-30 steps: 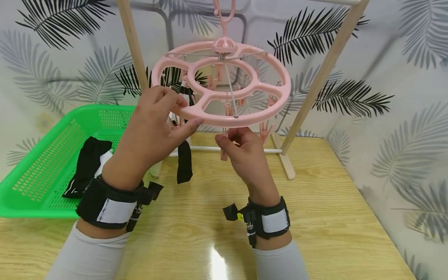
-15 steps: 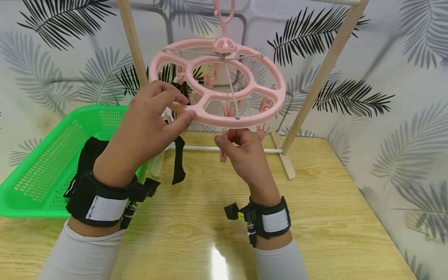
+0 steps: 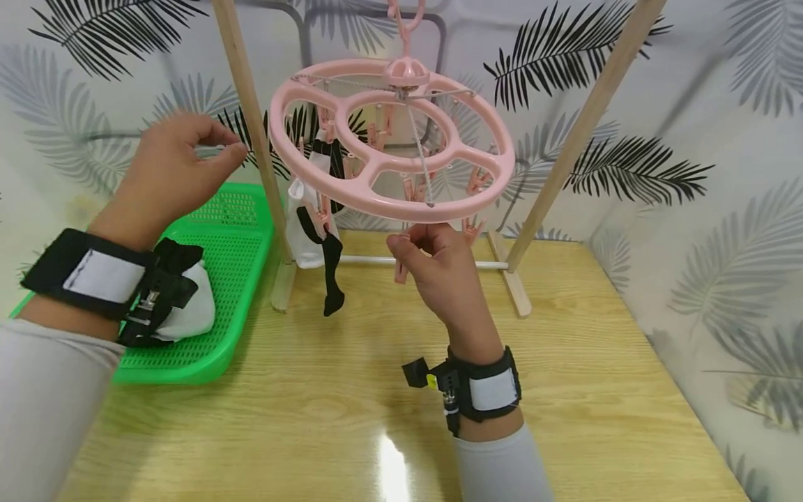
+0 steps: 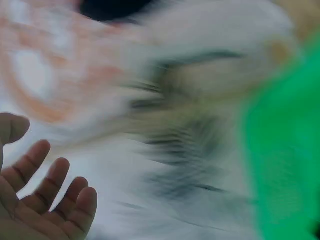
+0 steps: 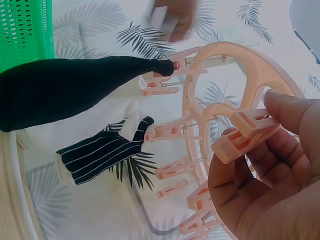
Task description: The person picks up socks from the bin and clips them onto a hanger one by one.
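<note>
in the head view, the pink clip hanger (image 3: 357, 188) is hung by its hook (image 3: 410, 28) above the table (image 3: 326, 418), presumably so that whatever its clips bear can dangle free. taking the ring's middle as the clock's centre, a black sock (image 3: 334, 272) and a white piece (image 3: 304, 240) droop between seven and eight o'clock. the right hand (image 3: 442, 268) is just under the rim near five o'clock, thumb and fingers pinching one pink clip (image 3: 400, 272) at six; it seems held there to steady it, though whether the clip's own jaws are parted i cannot tell. the left hand (image 3: 178, 164) hovers at nine o'clock, holding nothing, well apart from the ring. at eight o'clock, the green basket (image 3: 251, 300) carries a black and white heap (image 3: 194, 307), likely placed for that hand's reach.

in the left wrist view, blur smears most things. the left hand's fingers (image 4: 54, 177), near eight o'clock, are loosely bent and bare; the basket is a green patch past three.

in the right wrist view, the pinched clip lies just past three o'clock. the black sock stretches toward ten and a dark striped piece (image 5: 105, 152) lies at eight, each caught by its own clip, probably to keep them from bunching.
</note>
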